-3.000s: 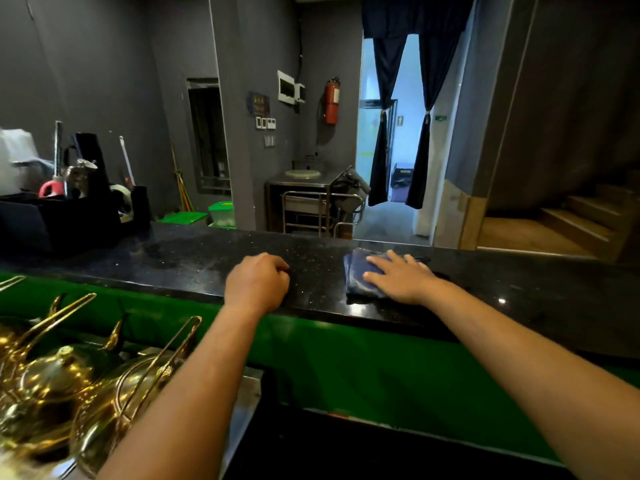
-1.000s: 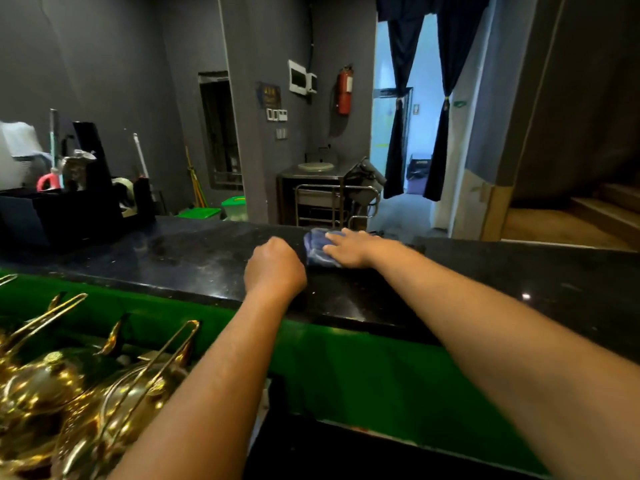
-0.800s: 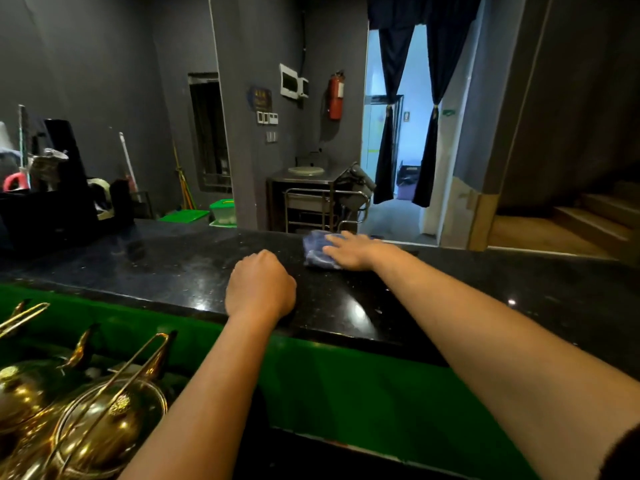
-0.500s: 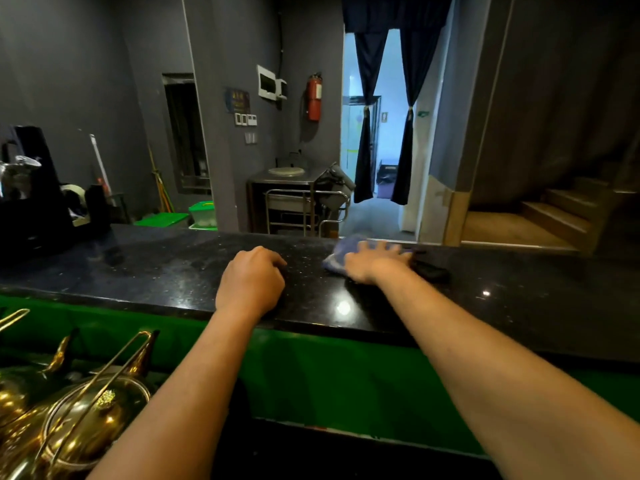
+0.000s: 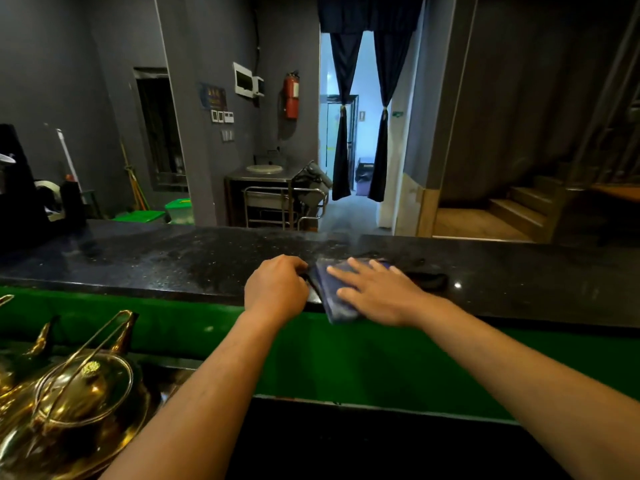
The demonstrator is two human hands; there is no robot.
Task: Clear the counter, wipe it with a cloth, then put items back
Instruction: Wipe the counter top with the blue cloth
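A folded blue cloth (image 5: 335, 294) lies on the black speckled counter (image 5: 173, 261), and its near end hangs over the counter's front edge. My right hand (image 5: 375, 294) presses flat on the cloth with straight, spread fingers. My left hand (image 5: 275, 289) rests as a fist on the counter's front edge, just left of the cloth, holding nothing that I can see.
Black organiser boxes with utensils (image 5: 31, 199) stand on the counter's far left. Brass teapots (image 5: 72, 389) sit below the counter at lower left. A green panel (image 5: 381, 362) runs under the counter edge. A dark flat thing (image 5: 427, 280) lies right of the cloth.
My right hand has drawn the cloth from the counter's far side toward me to the front edge. My left fist has stayed on the edge. The view has turned right.
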